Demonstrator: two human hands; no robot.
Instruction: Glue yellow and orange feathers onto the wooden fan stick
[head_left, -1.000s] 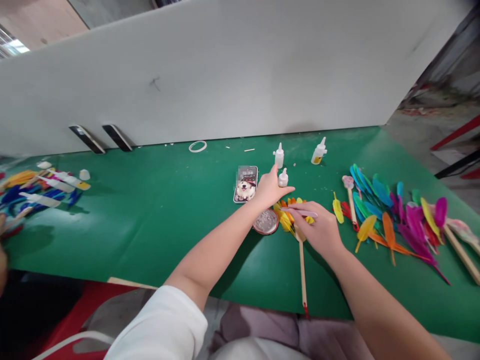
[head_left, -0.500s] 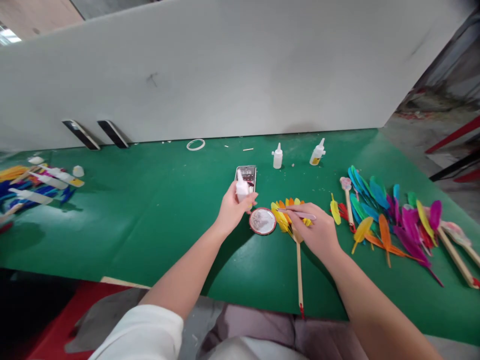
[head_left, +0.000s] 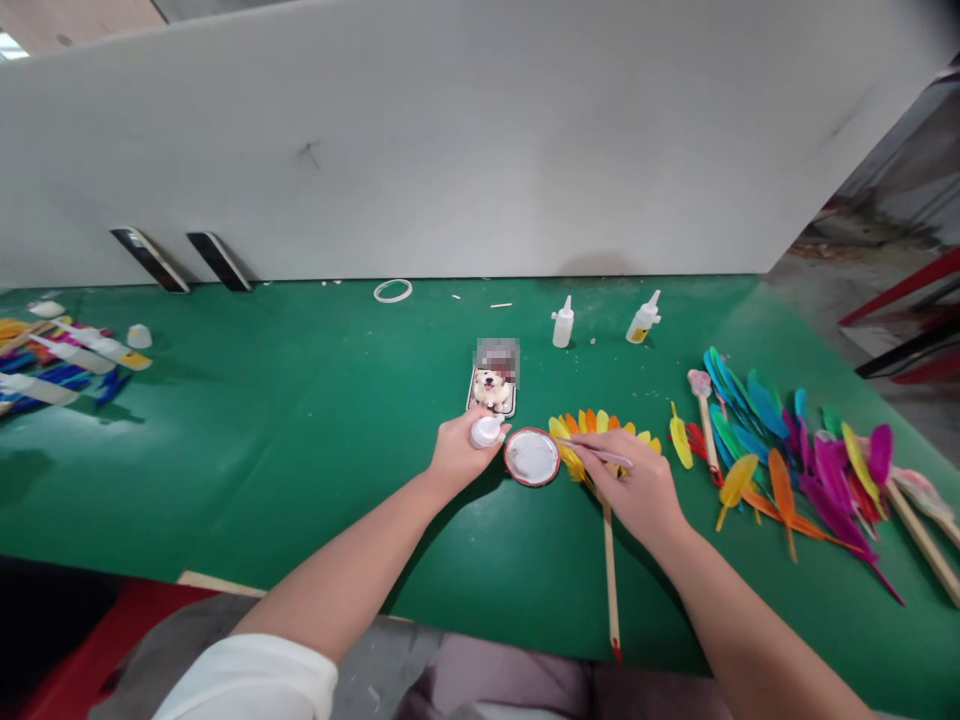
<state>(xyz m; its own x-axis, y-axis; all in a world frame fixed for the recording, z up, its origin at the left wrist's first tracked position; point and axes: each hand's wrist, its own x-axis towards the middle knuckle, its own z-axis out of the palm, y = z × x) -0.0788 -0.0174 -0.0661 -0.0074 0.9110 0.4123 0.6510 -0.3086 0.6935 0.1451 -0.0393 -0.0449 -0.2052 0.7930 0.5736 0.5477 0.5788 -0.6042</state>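
My left hand (head_left: 455, 452) is closed around a small white squeeze bottle (head_left: 485, 432), which is tipped so its nozzle points right, near the round red-rimmed dish (head_left: 532, 458). Pale, whitish matter covers the dish's inside. Between the fingers of my right hand (head_left: 643, 478) is a pair of pinkish tweezers (head_left: 611, 458), its tips pointing left toward the dish's right edge. Under that hand lies a fan of yellow and orange feathers (head_left: 571, 428) on a wooden stick (head_left: 611, 585); the hand hides part of it.
A phone (head_left: 492, 392) lies beyond my left hand. Two squeeze bottles (head_left: 562, 323) stand farther back, near a white partition (head_left: 450, 140). Loose coloured feathers (head_left: 781, 485) and wooden sticks spread at the right. More feathers and bottles (head_left: 82, 352) lie far left on the green table (head_left: 300, 470).
My left hand has come down toward me, and the bottle has gone from nozzle-up to tipped toward the dish. More of the phone shows. My right hand stays over the feathers with the tweezers.
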